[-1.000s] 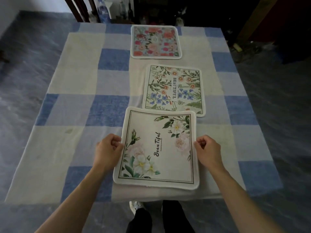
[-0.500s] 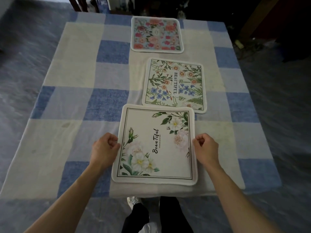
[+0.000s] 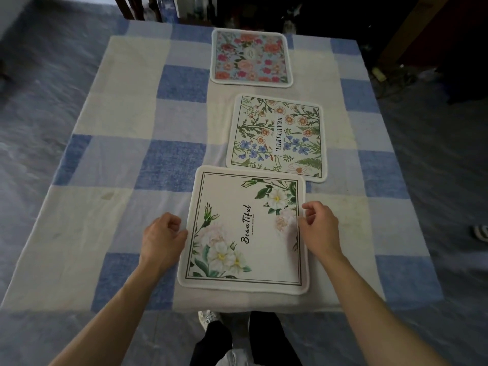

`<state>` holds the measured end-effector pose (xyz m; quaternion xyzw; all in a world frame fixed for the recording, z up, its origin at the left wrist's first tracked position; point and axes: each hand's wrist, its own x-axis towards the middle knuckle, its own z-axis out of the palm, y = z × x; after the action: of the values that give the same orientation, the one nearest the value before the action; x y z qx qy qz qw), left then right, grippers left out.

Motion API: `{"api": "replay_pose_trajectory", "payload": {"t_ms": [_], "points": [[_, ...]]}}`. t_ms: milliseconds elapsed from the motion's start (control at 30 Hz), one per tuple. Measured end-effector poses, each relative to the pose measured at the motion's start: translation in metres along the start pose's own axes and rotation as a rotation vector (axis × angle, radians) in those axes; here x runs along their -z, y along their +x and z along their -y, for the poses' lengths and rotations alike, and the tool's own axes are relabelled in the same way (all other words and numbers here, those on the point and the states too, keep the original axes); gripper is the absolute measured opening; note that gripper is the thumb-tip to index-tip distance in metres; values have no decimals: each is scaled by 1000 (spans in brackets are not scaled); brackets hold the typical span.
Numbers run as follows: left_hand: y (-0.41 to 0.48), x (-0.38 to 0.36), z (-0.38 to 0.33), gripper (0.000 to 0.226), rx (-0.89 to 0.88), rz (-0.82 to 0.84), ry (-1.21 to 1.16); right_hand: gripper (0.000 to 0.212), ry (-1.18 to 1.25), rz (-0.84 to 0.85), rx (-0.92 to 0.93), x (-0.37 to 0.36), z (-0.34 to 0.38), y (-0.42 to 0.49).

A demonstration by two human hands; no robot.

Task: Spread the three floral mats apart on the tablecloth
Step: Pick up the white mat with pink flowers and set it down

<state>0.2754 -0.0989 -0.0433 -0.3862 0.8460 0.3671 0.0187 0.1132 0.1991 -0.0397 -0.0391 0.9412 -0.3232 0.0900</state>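
Three floral mats lie in a line on the blue and cream checked tablecloth (image 3: pixel 111 159). The near mat with white flowers (image 3: pixel 245 233) lies flat by the table's front edge. My left hand (image 3: pixel 163 241) curls against its left edge with the thumb on the border. At its right edge my right hand (image 3: pixel 320 228) has its fingers curled over the border. The middle mat with daisies and blue flowers (image 3: pixel 277 138) is just beyond, and the near mat's far edge overlaps its near edge slightly. Apart from both, the pink and red rose mat (image 3: pixel 250 58) lies at the far end.
The tablecloth hangs over the front edge (image 3: pixel 237 303), with my legs and shoes (image 3: pixel 211 317) below it. Dark chair legs (image 3: pixel 137 6) and dim furniture stand beyond the far end. A sandal (image 3: pixel 480 232) lies on the grey floor at the right.
The mats keep their places on the tablecloth. Both hands stay at the near mat's side edges, and the right hand's fingers have loosened a little.
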Motion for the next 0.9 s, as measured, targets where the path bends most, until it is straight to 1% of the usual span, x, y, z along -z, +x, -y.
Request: {"api": "replay_pose_trajectory", "payload": {"t_ms": [100, 233, 467, 633, 800, 900], "points": [[-9, 2, 3, 16, 9, -19, -5, 25, 34, 17, 52, 2, 14, 5], [-26, 4, 4, 18, 87, -49, -18, 27, 51, 76, 121, 4, 29, 21], [-61, -5, -1, 19, 299, -139, -107, 23, -134, 191, 264, 0, 30, 70], [-84, -22, -7, 13, 366, -194, -50, 24, -284, 260, 363, -5, 32, 92], [-93, -29, -11, 11, 461, -242, -19, 20, -337, 250, 403, -9, 35, 106], [-92, -29, -15, 10, 468, -244, -30, 19, -365, 236, 391, -11, 33, 111]]}}
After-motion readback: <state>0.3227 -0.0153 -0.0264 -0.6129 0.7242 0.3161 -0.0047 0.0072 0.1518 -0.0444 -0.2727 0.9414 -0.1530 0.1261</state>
